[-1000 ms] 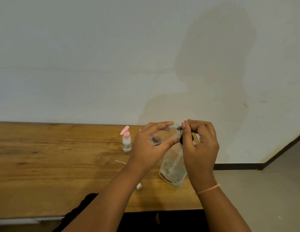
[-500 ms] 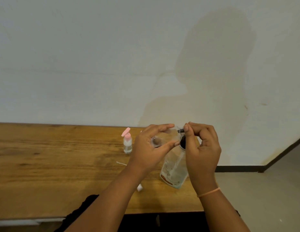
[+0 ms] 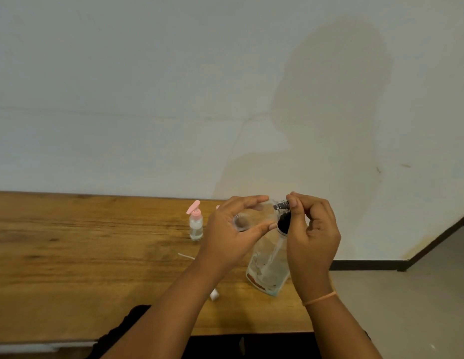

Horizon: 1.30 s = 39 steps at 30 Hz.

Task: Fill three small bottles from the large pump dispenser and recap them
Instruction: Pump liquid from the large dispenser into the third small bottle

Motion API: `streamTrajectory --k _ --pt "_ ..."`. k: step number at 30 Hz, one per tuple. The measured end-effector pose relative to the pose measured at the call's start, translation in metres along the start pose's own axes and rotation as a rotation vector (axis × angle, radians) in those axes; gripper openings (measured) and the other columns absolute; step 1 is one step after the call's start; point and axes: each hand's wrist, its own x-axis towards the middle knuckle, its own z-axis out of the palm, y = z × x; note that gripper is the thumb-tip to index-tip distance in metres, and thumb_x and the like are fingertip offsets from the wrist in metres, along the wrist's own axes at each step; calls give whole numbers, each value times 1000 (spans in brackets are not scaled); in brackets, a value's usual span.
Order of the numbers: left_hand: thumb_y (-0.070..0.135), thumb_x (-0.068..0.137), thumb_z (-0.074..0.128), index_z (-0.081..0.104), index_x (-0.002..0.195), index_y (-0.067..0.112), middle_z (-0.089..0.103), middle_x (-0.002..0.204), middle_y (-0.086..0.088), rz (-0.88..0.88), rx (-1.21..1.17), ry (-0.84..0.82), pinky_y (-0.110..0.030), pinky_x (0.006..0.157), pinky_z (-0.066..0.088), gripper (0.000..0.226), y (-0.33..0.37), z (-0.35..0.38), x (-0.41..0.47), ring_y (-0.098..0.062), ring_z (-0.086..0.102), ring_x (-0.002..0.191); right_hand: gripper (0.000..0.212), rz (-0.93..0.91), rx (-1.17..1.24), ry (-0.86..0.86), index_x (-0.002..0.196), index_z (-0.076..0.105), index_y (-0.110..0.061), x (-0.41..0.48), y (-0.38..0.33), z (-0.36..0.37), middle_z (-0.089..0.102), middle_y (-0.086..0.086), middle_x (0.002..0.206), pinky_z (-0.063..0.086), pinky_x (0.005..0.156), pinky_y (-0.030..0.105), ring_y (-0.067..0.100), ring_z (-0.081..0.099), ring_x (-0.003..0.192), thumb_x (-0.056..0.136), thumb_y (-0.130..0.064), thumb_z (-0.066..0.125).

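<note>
The large clear pump dispenser (image 3: 267, 268) stands near the table's right front corner, with a black pump head at its top. My right hand (image 3: 312, 234) curls round that pump head from the right, thumb on the nozzle. My left hand (image 3: 233, 229) holds a small clear uncapped bottle (image 3: 242, 221) on its side between thumb and fingers, its mouth towards the nozzle. Another small bottle with a pink pump cap (image 3: 195, 224) stands upright on the table to the left. A small white cap (image 3: 214, 294) lies beside my left forearm.
The wooden table (image 3: 70, 268) ends just right of the dispenser, with floor beyond. A thin white tube (image 3: 185, 256) lies on the wood left of my left wrist. A white wall runs directly behind the table.
None beyond a slight shift of the camera; both hands keep the same hold on the small bottle and the pump head.
</note>
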Motion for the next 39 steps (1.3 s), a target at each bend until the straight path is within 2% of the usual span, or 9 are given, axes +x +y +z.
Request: streamTrajectory --k 3,6,12,16,19,25,28,33,39 --pt "24 68 81 62 100 45 66 99 12 5 -14 6 -11 78 50 43 0 -2 2 1 59 100 18 9 -16 3 83 61 -16 6 -2 2 59 -2 81 42 70 6 -5 57 82 90 0 59" --pt "25 68 81 62 100 45 67 99 12 -14 -11 -7 -11 77 50 43 -1 -2 2 2 59 100 15 -36 -38 -4 85 61 -15 1 2 1 59 2 83 42 73 5 -6 56 85 90 -2 57" --pt "29 66 81 61 98 49 66 99 15 -51 13 -18 -11 78 50 42 -4 -1 -2 2 58 101 8 -39 -40 -32 87 60 -20 -6 8 -2 59 -1 86 42 75 6 -4 56 88 92 -17 54" --pt "25 68 81 62 100 45 67 100 14 -21 -4 -3 -7 76 47 42 0 -1 0 1 59 102 29 10 7 -19 83 58 -32 2 -2 -3 61 -4 86 44 75 7 -3 59 87 90 -4 60" --pt "24 68 81 62 101 43 67 100 14 -7 4 4 -3 76 44 42 1 -1 1 5 57 101 32 21 -7 -32 81 58 -33 5 -4 -2 61 -5 85 43 74 5 -5 58 86 89 -3 60" --pt "24 66 82 63 98 45 68 100 13 -46 -21 -7 -10 80 49 42 -3 0 1 3 59 101 8 -110 -63 -18 85 57 -19 -1 11 -1 55 -1 86 43 78 7 -5 55 88 92 -18 52" --pt "27 66 81 62 98 46 68 100 14 -56 7 -6 -13 80 51 42 -5 -2 -2 2 59 102 9 -125 -82 -39 87 57 -18 -4 15 0 56 2 87 43 78 7 -5 54 88 92 -20 50" --pt "27 68 80 62 100 45 66 101 16 -27 2 2 -5 78 46 41 1 -1 -1 4 58 102 10 -129 -69 -23 87 58 -17 1 6 0 56 2 87 41 77 4 -8 54 90 90 -19 49" --pt "25 68 81 62 101 43 66 100 15 -25 7 -7 -8 78 47 42 0 -2 -1 5 57 101 9 -149 -68 -32 87 57 -17 1 11 -1 55 1 87 41 77 5 -8 53 89 91 -17 49"
